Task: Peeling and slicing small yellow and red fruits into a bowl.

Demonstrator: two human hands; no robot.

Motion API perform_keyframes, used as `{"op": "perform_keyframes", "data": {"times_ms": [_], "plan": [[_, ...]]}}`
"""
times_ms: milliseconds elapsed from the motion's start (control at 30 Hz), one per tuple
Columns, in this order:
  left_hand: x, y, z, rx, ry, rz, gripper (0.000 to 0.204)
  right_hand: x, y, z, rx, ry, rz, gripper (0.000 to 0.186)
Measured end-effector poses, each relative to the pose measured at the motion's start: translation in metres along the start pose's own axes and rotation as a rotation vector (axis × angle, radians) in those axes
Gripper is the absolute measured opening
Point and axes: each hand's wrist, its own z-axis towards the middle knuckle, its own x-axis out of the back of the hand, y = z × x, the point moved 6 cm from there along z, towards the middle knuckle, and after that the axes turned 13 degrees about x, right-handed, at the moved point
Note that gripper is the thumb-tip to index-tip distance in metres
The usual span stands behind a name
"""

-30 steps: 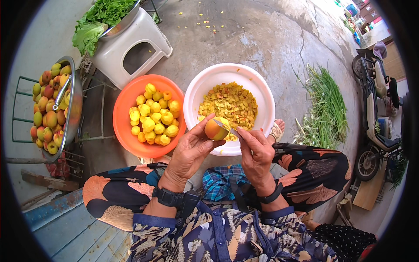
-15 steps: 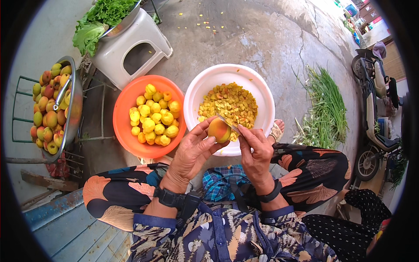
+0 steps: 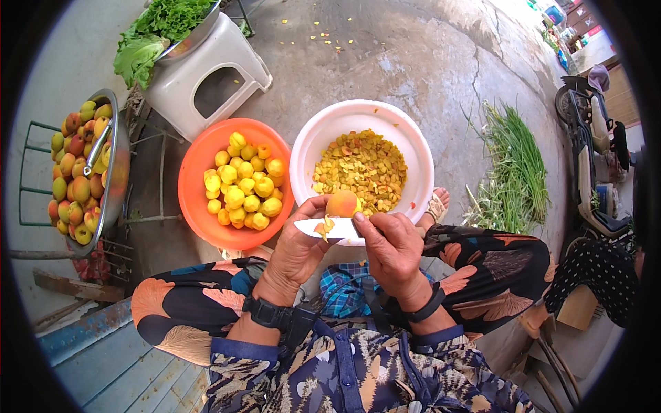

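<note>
Left hand [image 3: 297, 242] pinching fruit [image 3: 341, 202] between its 1 and 2 o'clock; right hand [image 3: 395, 249] gripping knife [image 3: 345, 230], blade toward 9 o'clock.

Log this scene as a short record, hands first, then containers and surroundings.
Left hand: holding a partly peeled fruit
Right hand: gripping a knife, its pale blade pointing left
On blade: scraps of peel
Orange basin: peeled yellow fruits
White basin: heap of yellow-orange peelings
Metal bowl, far left: unpeeled fruits in red, yellow and green
White stool: bowl of leafy greens on top
Floor at right: pile of long green stalks
</note>
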Motion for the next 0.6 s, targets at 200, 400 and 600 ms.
{"op": "perform_keyframes", "data": {"times_ms": [200, 400, 600], "plan": [[-0.001, -0.004, 0.0, 0.008, 0.011, 0.043, 0.058, 0.002, 0.001, 0.0, -0.007, 0.005, -0.053, 0.049], [-0.003, -0.005, -0.001, -0.009, -0.054, -0.026, 0.047, 0.004, 0.008, -0.002, -0.037, 0.01, -0.113, 0.048], [0.004, -0.005, 0.001, -0.001, -0.038, -0.027, 0.047, 0.005, 0.009, -0.002, -0.018, 0.023, -0.082, 0.046]]}}
